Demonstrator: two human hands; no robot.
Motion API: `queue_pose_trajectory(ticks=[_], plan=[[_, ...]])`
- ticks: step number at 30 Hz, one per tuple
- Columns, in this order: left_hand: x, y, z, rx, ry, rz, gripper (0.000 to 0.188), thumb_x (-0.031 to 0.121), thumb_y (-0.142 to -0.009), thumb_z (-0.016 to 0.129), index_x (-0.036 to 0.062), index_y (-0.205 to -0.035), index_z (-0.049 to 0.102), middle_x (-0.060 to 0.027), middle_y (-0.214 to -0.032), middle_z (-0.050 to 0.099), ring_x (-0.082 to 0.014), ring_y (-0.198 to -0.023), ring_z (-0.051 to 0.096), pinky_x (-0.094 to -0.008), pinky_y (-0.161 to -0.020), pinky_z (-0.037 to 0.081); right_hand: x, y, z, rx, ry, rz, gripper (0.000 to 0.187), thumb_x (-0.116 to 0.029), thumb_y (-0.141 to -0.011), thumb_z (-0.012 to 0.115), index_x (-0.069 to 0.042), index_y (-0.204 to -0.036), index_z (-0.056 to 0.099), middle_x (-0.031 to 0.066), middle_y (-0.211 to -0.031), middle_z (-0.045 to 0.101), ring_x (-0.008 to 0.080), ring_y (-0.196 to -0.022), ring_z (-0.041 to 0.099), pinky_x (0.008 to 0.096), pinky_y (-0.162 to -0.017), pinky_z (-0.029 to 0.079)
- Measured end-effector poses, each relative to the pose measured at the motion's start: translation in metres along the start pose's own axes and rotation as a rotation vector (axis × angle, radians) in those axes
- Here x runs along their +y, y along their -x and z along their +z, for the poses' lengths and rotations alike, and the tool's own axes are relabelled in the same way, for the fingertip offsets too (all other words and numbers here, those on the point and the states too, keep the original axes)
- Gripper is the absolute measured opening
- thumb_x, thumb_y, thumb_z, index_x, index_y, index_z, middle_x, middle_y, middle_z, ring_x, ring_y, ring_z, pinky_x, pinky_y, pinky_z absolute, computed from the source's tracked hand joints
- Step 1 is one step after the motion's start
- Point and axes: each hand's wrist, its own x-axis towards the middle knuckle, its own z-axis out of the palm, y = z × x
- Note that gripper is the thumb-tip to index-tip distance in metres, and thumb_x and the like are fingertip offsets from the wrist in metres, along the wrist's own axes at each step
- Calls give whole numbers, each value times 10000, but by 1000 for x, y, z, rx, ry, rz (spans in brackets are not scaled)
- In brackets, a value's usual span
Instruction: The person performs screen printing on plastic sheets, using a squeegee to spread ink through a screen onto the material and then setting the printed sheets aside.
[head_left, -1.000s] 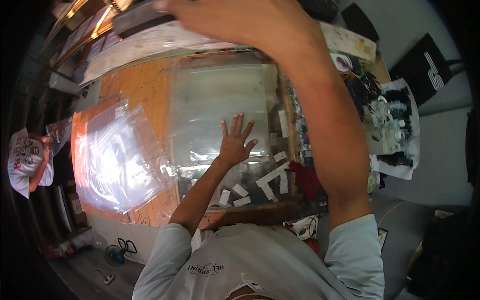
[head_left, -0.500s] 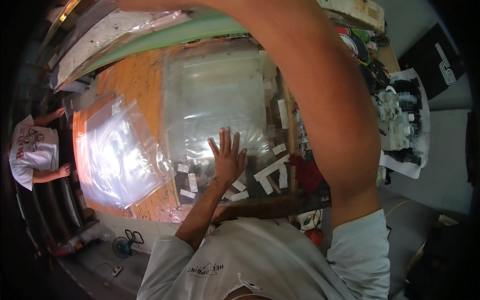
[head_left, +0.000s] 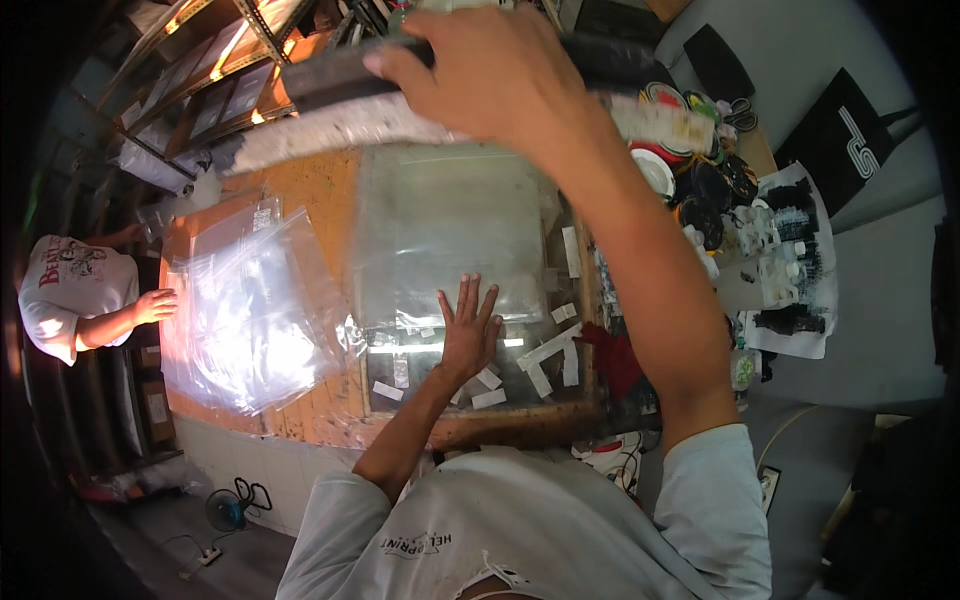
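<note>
My left hand (head_left: 468, 340) lies flat with spread fingers on the lower edge of a clear plastic bag (head_left: 460, 210). The bag rests on a glass-like panel set in the table. At the far side, my right hand (head_left: 490, 75) grips a dark bar (head_left: 345, 80) along the top of a raised, screen-like frame. The thumb presses on its near side. Below that bar runs the frame's worn whitish edge (head_left: 340, 132); its flat face is hidden from this angle. White tape strips (head_left: 535, 375) lie around my left hand.
A pile of shiny clear plastic bags (head_left: 255, 310) covers the left of the orange wooden table (head_left: 325, 180). A co-worker's hand (head_left: 155, 305) is at that pile's left edge. Tubs and tape rolls (head_left: 655, 172), a red cloth (head_left: 612, 360) and an ink-stained sheet (head_left: 815, 260) are on the right.
The frame has turned so its green face no longer shows, only its edge. My right hand has come into view on the bar. The co-worker's hand has moved to the bag pile.
</note>
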Motion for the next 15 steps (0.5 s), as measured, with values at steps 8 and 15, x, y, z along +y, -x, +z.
queue_pose_trajectory(ticks=[8,15], plan=[[59,70,-121,552,1652,-471,555,295,-1022,642,67,-1483,435,-121,-1486,504,-301,-1411,461,-510,-1165,376,-28,175,67,-129,-88,-15,550,-280,-905,740,-104,-1408,604,91,-883,526,270,-862,521,452,-803,352],[9,92,-75,343,2037,-1209,270,372,-1019,651,129,-1135,631,-76,-1152,644,-268,-1176,593,-522,-1045,467,75,169,207,-268,-102,86,738,142,-731,630,-134,-1416,612,84,-926,563,294,-940,541,441,-878,373]])
